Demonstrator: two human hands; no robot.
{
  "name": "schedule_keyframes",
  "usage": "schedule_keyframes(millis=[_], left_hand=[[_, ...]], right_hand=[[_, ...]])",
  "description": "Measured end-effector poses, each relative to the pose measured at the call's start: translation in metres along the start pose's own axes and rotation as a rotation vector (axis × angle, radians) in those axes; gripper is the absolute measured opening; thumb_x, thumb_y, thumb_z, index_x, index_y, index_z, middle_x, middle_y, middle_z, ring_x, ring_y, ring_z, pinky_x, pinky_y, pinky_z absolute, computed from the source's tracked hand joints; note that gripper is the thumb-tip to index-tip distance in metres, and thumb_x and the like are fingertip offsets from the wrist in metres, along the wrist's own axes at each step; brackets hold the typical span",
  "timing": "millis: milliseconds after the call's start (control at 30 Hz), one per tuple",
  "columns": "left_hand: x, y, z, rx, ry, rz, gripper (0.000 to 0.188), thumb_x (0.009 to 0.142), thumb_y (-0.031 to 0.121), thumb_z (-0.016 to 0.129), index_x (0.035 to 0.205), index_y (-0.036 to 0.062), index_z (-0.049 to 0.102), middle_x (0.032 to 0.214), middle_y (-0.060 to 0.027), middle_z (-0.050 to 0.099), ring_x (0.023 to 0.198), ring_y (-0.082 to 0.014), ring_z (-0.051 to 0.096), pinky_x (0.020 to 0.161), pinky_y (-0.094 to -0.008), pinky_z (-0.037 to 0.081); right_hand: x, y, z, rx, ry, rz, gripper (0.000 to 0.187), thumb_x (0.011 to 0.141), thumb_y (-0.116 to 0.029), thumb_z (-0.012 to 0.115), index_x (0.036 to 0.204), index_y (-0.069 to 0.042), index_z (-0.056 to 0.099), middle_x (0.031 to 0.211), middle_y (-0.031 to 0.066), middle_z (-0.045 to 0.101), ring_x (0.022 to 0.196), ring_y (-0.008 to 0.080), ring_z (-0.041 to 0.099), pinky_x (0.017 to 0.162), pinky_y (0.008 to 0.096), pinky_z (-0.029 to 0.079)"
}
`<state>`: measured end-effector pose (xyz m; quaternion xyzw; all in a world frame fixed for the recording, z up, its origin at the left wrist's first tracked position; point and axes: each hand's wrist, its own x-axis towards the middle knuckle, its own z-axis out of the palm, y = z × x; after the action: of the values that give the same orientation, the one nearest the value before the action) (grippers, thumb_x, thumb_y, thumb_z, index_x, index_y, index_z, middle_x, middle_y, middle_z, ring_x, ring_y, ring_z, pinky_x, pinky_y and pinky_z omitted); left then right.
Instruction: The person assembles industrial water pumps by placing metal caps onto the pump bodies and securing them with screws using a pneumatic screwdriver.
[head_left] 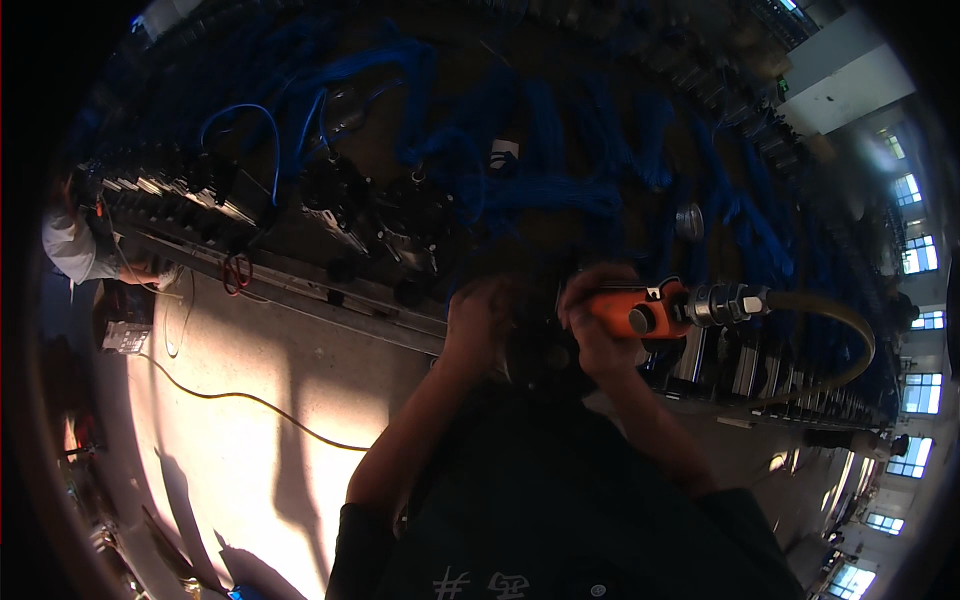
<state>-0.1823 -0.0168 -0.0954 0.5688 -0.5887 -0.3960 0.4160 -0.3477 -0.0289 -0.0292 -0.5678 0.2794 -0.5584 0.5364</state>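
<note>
My right hand (598, 325) is wrapped round an orange air tool (632, 312), whose metal coupling (722, 305) joins a brownish hose (862, 345) that curves off to the right. Just left of it, my left hand (480, 322) has its fingers curled against a dark part in deep shade. What those fingers hold I cannot make out. Between the hands, close to my body, a dark rounded part (535, 355) is only faintly visible. Left of my left hand, black round units with cables (415, 215) stand in a row along the bench.
Bundles of blue cable (540, 195) lie across the dark bench. A metal rail (310, 300) runs along its front edge. A round metal piece (689, 222) lies at the right. Another person (75, 245) works at the far left. A cord (240, 396) crosses the sunlit floor.
</note>
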Motion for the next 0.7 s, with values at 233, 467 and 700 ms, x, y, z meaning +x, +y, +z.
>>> schedule_keyframes(millis=[233, 467, 700], left_hand=[[-0.014, -0.006, -0.007, -1.382, 0.263, -0.689, 0.011, 0.089, 0.01, 0.055, 0.093, 0.0049, 0.064, 0.092, -0.0117, 0.066, 0.085, -0.0295, 0.065, 0.071, -0.0359, 0.052], [-0.031, 0.022, -0.009, -0.827, 0.07, -0.3, 0.015, 0.096, 0.016, 0.053, 0.092, 0.0055, 0.063, 0.086, -0.0056, 0.064, 0.079, -0.0198, 0.062, 0.068, -0.0293, 0.051], [0.005, -0.008, 0.057, -1.129, -0.134, -0.667, 0.015, 0.09, 0.021, 0.066, 0.092, 0.0066, 0.062, 0.083, 0.0007, 0.061, 0.076, -0.0126, 0.059, 0.065, -0.0256, 0.049]], right_hand=[[0.005, -0.027, 0.007, 0.058, 0.088, -0.036, 0.036, 0.077, 0.003, 0.06, 0.112, -0.003, 0.052, 0.085, 0.005, 0.062, 0.069, 0.0107, 0.057, 0.06, 0.0228, 0.046], [0.002, -0.044, -0.003, 0.21, 0.185, -0.18, 0.037, 0.073, 0.0, 0.063, 0.109, -0.003, 0.053, 0.088, 0.0078, 0.061, 0.069, 0.0108, 0.056, 0.058, 0.0224, 0.045], [-0.027, -0.025, -0.045, 0.167, 0.229, -0.238, 0.038, 0.075, -0.001, 0.051, 0.114, -0.001, 0.047, 0.081, 0.0084, 0.056, 0.065, 0.0123, 0.051, 0.06, 0.0279, 0.045]])
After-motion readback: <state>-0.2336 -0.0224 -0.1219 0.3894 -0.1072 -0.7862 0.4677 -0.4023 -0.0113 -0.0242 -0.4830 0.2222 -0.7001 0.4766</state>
